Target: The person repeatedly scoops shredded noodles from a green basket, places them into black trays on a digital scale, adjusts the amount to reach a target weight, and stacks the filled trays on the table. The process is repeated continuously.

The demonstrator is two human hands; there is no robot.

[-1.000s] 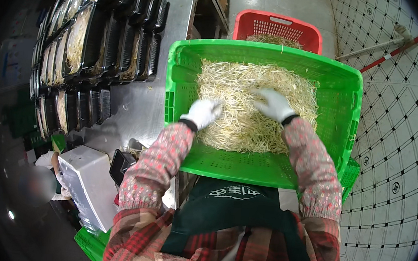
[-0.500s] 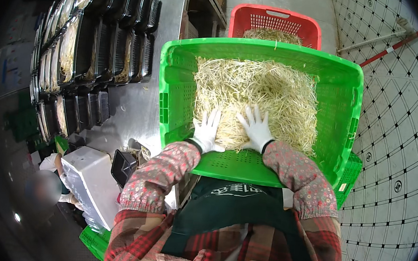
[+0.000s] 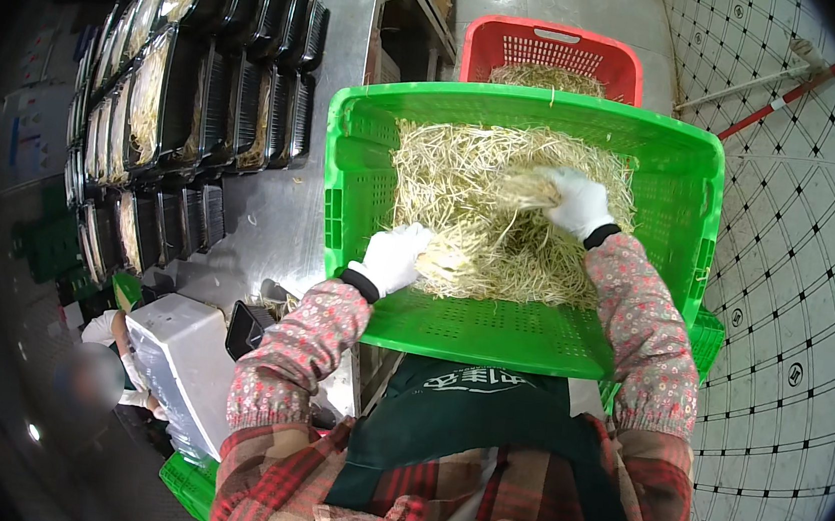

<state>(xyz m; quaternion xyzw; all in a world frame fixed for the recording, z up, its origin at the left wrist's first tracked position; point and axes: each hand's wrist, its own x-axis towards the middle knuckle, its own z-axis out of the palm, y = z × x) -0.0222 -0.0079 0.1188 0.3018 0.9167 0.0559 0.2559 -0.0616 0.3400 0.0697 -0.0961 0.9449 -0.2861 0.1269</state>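
A big green plastic crate point(image 3: 491, 336) stands right in front of me, holding a thick heap of pale bean sprouts point(image 3: 447, 163). White gloves cover both hands. At the crate's near left, my left hand point(image 3: 394, 256) is closed on a clump of sprouts point(image 3: 453, 259). Farther in and to the right, my right hand point(image 3: 580, 204) is closed round another bunch of sprouts point(image 3: 527, 189), slightly blurred, over the heap. The thumbs and some fingertips are hidden among the sprouts.
Stacked black trays of sprouts point(image 3: 203, 89) stand on a metal table point(image 3: 276, 212) to the left. Beyond my crate sits a red basket point(image 3: 478, 50) with more sprouts. At lower left, a person's arm point(image 3: 131, 366) reaches beside a white foam box point(image 3: 184, 339).
Both hands lay flat with spread fingers on the sprouts; now each has closed on a bunch. My right hand moved right and farther away, my left slightly to the left.
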